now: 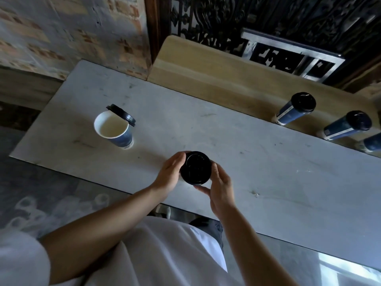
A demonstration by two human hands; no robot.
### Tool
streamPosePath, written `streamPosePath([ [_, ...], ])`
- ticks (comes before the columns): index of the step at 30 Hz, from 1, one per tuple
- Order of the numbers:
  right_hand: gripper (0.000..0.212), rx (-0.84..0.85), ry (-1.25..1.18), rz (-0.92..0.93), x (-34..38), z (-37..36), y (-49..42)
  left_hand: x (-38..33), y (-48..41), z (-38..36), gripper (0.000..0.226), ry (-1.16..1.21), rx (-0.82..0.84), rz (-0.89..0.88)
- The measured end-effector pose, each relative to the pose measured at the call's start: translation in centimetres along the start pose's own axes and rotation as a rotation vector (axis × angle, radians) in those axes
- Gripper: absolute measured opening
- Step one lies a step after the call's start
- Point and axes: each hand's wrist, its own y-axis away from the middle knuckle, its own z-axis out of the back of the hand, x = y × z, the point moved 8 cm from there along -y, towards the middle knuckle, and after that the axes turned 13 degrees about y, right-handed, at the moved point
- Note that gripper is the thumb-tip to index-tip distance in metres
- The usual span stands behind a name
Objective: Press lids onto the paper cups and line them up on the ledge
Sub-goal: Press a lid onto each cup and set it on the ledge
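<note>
A black lid (pixel 195 167) covers a paper cup near the table's front edge; the cup's body is hidden beneath it. My left hand (pixel 170 175) cups its left side and my right hand (pixel 220 189) wraps its right side. To the left stands an open blue paper cup (pixel 115 130) with a black lid (pixel 121 114) leaning tilted on its far rim. On the wooden ledge (pixel 216 79) at the right stand lidded blue cups (pixel 294 110), (pixel 348 124) in a row, with a third cup (pixel 371 144) cut off by the frame edge.
The grey table (pixel 268 172) runs diagonally from upper left to lower right. A brick wall (pixel 61 34) rises behind on the left, and a dark carved screen (pixel 268 17) stands behind the ledge. Floor lies below the table's front edge.
</note>
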Motion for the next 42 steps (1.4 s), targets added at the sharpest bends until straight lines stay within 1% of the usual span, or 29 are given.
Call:
streamPosePath([
  [10,0.029,0.013,-0.011,0.017,0.0,0.1,-0.5,0.8,0.0,-0.1,0.043,0.072,-0.061,0.037],
  [13,0.027,0.018,-0.009,0.029,0.1,0.0,-0.6,0.6,-0.2,0.0,0.042,0.051,-0.065,-0.007],
  [18,0.028,-0.008,-0.009,0.025,0.0,0.0,-0.6,-0.1,-0.2,-0.1,0.041,-0.022,-0.023,-0.086],
  [20,0.028,-0.006,-0.024,-0.008,-0.1,-0.1,-0.7,-0.3,-0.2,-0.3,0.041,-0.056,-0.012,-0.100],
  [22,0.029,0.012,-0.088,-0.071,-0.6,-0.2,-0.6,-0.5,0.0,-0.4,0.040,-0.075,-0.017,-0.116],
  [24,0.029,0.042,-0.163,-0.096,-1.2,-0.4,-0.2,-0.7,0.4,-0.4,0.039,-0.093,-0.063,-0.133],
  [26,0.028,0.064,-0.211,-0.057,-1.6,-0.6,0.2,-0.7,0.9,-0.1,0.037,-0.088,-0.153,-0.138],
  [29,0.032,0.063,-0.244,0.012,-1.8,-0.8,0.5,-0.2,1.7,0.0,0.031,0.045,-0.271,-0.060],
  [31,0.035,0.039,-0.213,0.043,-1.5,-0.6,0.3,0.0,2.0,-0.1,0.027,0.033,-0.300,-0.014],
  [34,0.037,0.010,-0.116,0.065,-0.8,-0.2,-0.2,0.1,1.6,0.5,0.025,-0.054,-0.342,0.039],
  [36,0.036,0.011,-0.070,0.043,-0.5,-0.1,-0.7,-0.2,0.9,1.2,0.033,-0.173,-0.336,0.041],
  [38,0.034,0.022,-0.048,0.024,-0.3,-0.1,-1.1,-0.6,0.2,1.5,0.041,-0.265,-0.288,0.009],
  [40,0.032,0.026,-0.046,0.025,0.0,-0.1,-1.2,-0.7,-0.2,1.6,0.038,-0.281,-0.221,-0.039],
  [42,0.030,0.017,-0.044,0.041,0.1,-0.2,-1.1,-0.7,-0.5,1.3,0.026,-0.241,-0.152,-0.076],
])
